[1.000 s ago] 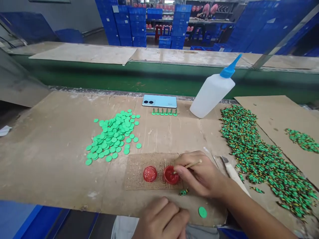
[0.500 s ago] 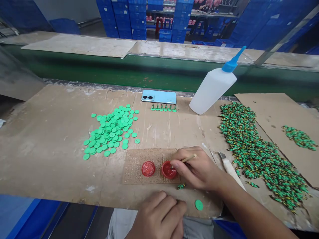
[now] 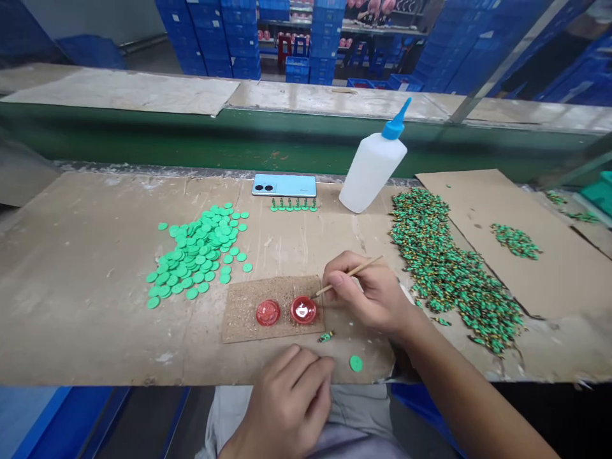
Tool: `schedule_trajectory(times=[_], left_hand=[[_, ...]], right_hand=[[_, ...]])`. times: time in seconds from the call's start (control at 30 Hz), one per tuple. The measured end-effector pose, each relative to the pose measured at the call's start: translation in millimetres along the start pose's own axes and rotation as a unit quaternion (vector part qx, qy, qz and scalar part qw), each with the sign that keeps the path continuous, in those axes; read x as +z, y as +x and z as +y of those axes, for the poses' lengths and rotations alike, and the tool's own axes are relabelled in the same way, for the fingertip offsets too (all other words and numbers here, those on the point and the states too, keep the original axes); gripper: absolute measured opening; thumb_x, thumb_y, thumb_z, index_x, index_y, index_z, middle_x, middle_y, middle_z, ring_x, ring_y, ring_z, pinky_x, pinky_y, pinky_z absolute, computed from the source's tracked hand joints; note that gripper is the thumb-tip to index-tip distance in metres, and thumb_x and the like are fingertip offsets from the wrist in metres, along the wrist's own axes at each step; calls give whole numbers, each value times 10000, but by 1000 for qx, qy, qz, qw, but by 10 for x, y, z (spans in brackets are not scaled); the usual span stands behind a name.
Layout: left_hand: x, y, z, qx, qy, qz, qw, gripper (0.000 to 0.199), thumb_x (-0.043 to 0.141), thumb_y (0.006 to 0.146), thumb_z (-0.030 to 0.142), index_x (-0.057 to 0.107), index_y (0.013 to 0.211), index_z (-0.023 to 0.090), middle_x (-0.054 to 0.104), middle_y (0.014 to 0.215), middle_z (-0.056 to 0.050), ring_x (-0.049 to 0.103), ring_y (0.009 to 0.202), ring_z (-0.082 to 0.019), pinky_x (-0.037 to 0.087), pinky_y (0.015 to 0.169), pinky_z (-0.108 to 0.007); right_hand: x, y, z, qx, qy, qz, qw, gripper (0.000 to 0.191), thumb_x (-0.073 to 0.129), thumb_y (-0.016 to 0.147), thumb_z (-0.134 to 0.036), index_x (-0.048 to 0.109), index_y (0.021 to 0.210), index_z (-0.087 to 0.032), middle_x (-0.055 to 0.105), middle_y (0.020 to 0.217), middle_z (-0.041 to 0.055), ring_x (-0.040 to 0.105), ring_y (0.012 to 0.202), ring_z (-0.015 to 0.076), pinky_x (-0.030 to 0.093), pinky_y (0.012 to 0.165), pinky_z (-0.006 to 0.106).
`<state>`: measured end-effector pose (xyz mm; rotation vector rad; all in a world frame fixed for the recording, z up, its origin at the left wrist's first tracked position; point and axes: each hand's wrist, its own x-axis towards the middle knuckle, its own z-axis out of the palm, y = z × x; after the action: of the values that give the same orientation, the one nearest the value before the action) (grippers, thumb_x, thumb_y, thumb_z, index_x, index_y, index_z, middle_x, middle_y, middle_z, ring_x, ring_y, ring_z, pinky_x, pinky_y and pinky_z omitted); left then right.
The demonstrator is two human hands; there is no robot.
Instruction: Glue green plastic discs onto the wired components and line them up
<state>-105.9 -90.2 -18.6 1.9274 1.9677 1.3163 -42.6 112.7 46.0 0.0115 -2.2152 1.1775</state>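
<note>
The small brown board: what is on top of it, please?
On the board sit a red cup and a round red piece; the surface beneath them is hidden.

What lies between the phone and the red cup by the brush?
Head view: six small figures in a row by the phone, then tabletop, then the brown sheet under the cup.

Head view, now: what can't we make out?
- Head view, left hand: knuckles up, hiding the palm; can't tell if it holds anything.
- Head view, tip of the thin stick in the right hand: too small to tell if it touches the nearest red cup.
- Head view, phone lettering: too small.
- Head view, green container: cut off by right edge.
</note>
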Motion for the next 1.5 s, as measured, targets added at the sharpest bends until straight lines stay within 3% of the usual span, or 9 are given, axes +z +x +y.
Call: schedule_trajectory(times=[0.1,0.2,0.33,0.47,0.7,0.97,1.17,1.43,1.5], left_hand=[[-3,-5,16,-19,-20,-8,1000,202,531,956,40,641,1057,176,657,812,-38,567,704,-177,463,631,-299],[17,15,66,-40,-30,-4,999,165,579,968,82,641,1076,191,676,862,-36,597,749,-179,485,676,-301],[110,72,152,-49,-14,-6,999,118,608,977,116,634,1062,193,656,848,-25,590,754,-184,472,703,-312],[230,126,203,-49,48,-11,998,86,650,977,191,633,1061,197,665,885,-27,590,780,-205,427,720,-338],[291,156,227,-67,65,-11,996,66,676,959,195,644,1016,210,665,872,0,574,774,-200,359,715,-345],[245,158,215,-78,45,-32,995,79,693,953,216,659,1024,206,662,877,-1,576,785,-191,380,725,-340],[235,162,219,-80,42,-37,995,39,660,966,210,666,1004,206,659,856,-6,581,774,-188,390,699,-338],[209,142,201,-85,11,-34,996,56,651,959,169,655,1012,187,635,868,-20,575,801,-194,441,721,-335],[208,131,195,-85,5,-33,996,61,648,957,160,652,1012,186,629,872,-26,569,805,-200,442,717,-336]], right_hand=[[-128,-204,-121,16,0,10,1000,138,535,1018,-176,633,920,-170,658,744,6,634,636,105,488,601,216],[-214,-605,-207,40,11,65,997,122,538,1029,-184,646,972,-184,676,770,20,643,659,131,493,600,240],[-130,-1173,-192,91,67,193,975,198,473,1064,-218,632,948,-202,634,697,6,590,576,137,460,533,247],[5,-1446,-144,113,67,216,967,194,475,1055,-203,611,916,-202,620,680,7,586,577,144,446,533,253],[13,-1462,-140,126,30,193,973,164,510,1028,-176,598,892,-204,593,676,-2,569,577,140,428,551,264],[0,-1450,-154,136,-11,168,976,218,502,1044,-245,606,859,-198,605,650,13,569,545,147,418,514,281],[12,-1454,-151,131,-14,153,979,166,522,1025,-194,621,892,-199,610,670,5,571,561,141,422,525,277],[20,-1336,-206,141,57,262,953,181,506,1062,-223,653,957,-212,640,713,6,607,599,135,457,503,238],[35,-1226,-204,141,32,255,956,160,531,1055,-225,663,966,-212,667,738,9,620,607,133,483,520,232]])
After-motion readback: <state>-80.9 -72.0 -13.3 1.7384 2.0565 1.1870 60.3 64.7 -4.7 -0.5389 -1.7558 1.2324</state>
